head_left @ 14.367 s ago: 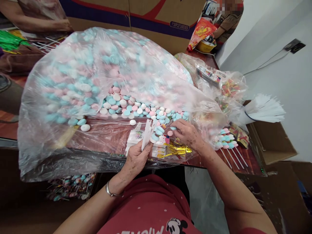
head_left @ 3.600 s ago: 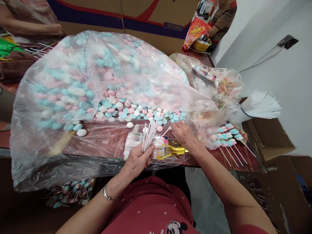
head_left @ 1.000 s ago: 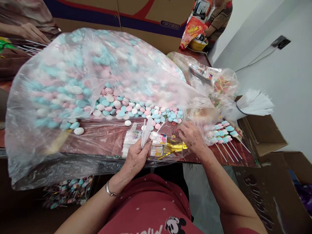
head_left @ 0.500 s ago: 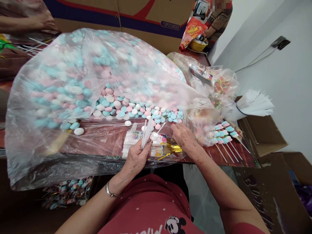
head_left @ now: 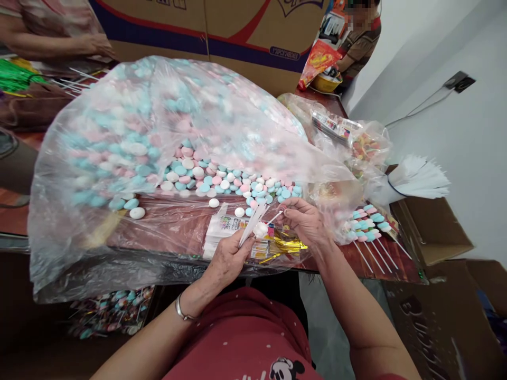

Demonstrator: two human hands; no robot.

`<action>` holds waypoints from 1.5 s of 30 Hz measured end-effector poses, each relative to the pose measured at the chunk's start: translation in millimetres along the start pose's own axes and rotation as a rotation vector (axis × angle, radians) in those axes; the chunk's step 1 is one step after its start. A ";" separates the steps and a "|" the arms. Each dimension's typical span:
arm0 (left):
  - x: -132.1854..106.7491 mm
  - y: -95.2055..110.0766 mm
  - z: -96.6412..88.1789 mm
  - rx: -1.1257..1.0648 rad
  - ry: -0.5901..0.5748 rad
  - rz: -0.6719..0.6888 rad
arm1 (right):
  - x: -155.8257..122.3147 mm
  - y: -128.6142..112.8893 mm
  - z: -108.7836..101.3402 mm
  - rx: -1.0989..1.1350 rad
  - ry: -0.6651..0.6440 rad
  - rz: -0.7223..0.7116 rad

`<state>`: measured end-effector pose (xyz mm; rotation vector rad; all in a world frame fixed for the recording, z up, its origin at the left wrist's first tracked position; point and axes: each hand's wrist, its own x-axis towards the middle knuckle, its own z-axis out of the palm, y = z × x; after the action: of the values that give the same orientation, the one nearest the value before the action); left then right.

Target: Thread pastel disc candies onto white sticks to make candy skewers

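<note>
Left hand [head_left: 228, 257] pinches bundle of white sticks [head_left: 253, 222]; right hand [head_left: 307, 221] pinches one stick [head_left: 274, 217], near loose candy discs [head_left: 222, 179].

Pastel pink, blue and white candy discs [head_left: 222, 179] in a clear bag [head_left: 119, 132], white sticks [head_left: 253, 224], gold ties [head_left: 289, 246] beside the bag, reddish-brown tabletop [head_left: 11, 219], red white-dotted shirt [head_left: 245, 332]

Around the bench edges

A large cardboard box [head_left: 245, 37] stands behind; at right a banded fan of white sticks [head_left: 420, 177] overhangs an open carton [head_left: 435, 232], near finished candy skewers [head_left: 368, 221]. Another person's hand [head_left: 97, 45] rests far left.
</note>
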<state>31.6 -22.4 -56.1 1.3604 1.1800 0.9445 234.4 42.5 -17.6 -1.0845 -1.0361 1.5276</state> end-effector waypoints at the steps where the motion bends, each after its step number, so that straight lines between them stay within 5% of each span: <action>1: 0.2 -0.5 0.2 -0.003 0.000 -0.002 | 1.1 0.6 0.2 0.038 0.005 0.011; 10: -0.5 4.3 0.6 -0.014 0.023 -0.003 | -3.5 4.1 -0.8 -0.046 0.047 -0.039; 18: -0.9 4.5 -0.4 0.019 0.036 -0.023 | -9.4 8.4 -11.5 -1.059 0.207 -0.644; 22: -1.2 6.8 -1.0 0.041 0.030 -0.025 | -10.3 12.1 -16.6 -1.294 0.190 -0.795; 34: -3.1 0.9 -2.7 0.040 0.048 -0.046 | -12.3 7.3 -20.9 -1.130 0.143 -0.704; 45: -6.1 -4.9 -5.8 0.048 0.080 -0.057 | -11.7 18.4 -15.2 -1.510 -0.068 -0.487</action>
<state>24.1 -27.3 -59.8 1.3307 1.3031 0.9429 246.6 29.4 -37.2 -1.5005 -2.3844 0.1698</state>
